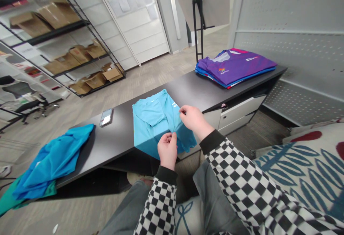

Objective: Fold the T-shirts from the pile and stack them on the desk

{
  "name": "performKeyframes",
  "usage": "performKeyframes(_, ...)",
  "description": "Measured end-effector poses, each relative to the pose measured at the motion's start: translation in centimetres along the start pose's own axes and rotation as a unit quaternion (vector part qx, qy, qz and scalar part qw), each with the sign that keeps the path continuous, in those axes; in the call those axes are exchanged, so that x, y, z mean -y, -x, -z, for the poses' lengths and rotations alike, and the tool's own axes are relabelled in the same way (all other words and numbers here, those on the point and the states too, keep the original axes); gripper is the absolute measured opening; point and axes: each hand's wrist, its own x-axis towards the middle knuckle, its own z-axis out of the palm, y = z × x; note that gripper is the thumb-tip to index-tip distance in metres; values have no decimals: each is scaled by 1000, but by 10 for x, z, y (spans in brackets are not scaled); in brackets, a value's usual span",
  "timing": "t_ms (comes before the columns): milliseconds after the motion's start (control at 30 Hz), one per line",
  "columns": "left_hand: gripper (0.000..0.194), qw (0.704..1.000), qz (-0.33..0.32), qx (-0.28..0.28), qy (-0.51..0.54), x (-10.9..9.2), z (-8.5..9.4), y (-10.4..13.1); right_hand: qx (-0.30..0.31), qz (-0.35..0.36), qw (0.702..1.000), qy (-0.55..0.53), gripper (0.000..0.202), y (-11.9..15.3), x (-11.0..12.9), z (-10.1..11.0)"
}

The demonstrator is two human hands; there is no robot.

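A light blue T-shirt (pixel 146 129) lies partly folded on the dark tabletop, one sleeve laid across its body and its lower part draping over the front edge. My left hand (pixel 167 150) pinches the fabric near that edge, fingers closed on it. Higher up and to the right, my right hand (pixel 194 119) grips the shirt's side close to a small white print, thumb and fingertips together. The cloth between my hands forms a crease.
Folded shirts with a purple one on top (pixel 236 66) are stacked at the table's (pixel 185 88) right end. A phone (pixel 106 117) lies left of centre. Blue and green garments (pixel 57 161) hang over the left end. A patterned cushion (pixel 303 170) is at my right.
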Motion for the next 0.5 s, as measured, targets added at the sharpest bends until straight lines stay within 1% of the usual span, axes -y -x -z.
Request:
performKeyframes(67,36,998,-56,-6,-25,1,6,5,2,-2,1000,5,24,0,1,0)
performKeyframes(133,27,990,-111,-5,-83,0,10,9,4,-3,1000,12,23,0,1,0)
performKeyframes(200,19,973,-166,3,-162,-3,12,12,6,-2,1000,14,23,0,1,0)
performKeyframes(267,16,954,-208,6,-215,-4,11,12,7,1,1000,14,24,0,1,0)
performKeyframes(300,15,952,-213,4,-220,-4,9,11,7,3,1000,13,24,1,1,0)
performKeyframes(333,15,956,-204,3,-211,-3,8,10,6,4,1000,12,24,1,0,0)
performKeyframes(433,14,984,-127,6,-122,5,3,6,4,4,1000,11,25,1,0,0)
performKeyframes(500,13,994,-87,11,-60,12,1,4,4,4,1000,13,25,1,0,0)
